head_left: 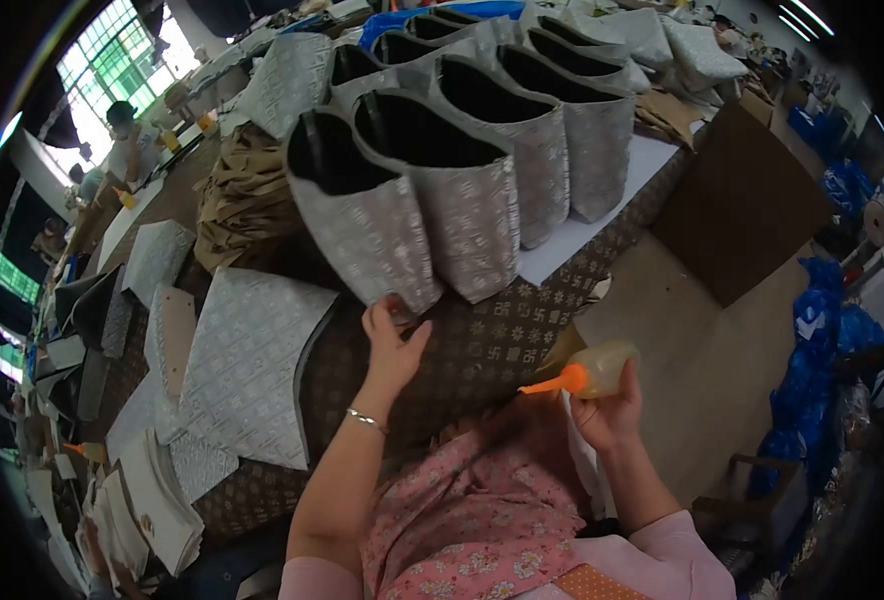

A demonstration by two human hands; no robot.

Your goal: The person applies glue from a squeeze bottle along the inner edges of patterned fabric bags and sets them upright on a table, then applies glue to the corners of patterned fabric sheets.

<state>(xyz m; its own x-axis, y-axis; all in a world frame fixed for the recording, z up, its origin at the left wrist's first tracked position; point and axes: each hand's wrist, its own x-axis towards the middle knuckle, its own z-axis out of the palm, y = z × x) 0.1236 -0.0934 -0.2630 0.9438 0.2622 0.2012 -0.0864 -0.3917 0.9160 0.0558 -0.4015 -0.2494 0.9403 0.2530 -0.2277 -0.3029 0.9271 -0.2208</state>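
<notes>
My right hand (pixel 607 412) is wrapped around a squeeze bottle (pixel 610 368) of pale yellowish liquid. Its orange nozzle points left over the patterned tabletop. My left hand (pixel 395 345) has its thumb spread from its bent fingers, and the fingertips reach the bottom corner of the nearest silver-grey patterned pouch (pixel 367 235); whether they press on it I cannot tell. Nothing shows in that hand. Several such pouches stand upright in two rows, their dark mouths facing up, with another front pouch (pixel 472 215) right beside the nearest one.
Flat silver patterned pieces (pixel 247 350) lie at left, below a stack of brown folded material (pixel 247 195). White paper (pixel 602 215) lies under the right row. A brown board (pixel 742 205) stands at right, near blue plastic bags (pixel 802 360) and a wooden stool (pixel 762 490). Other people sit at far left.
</notes>
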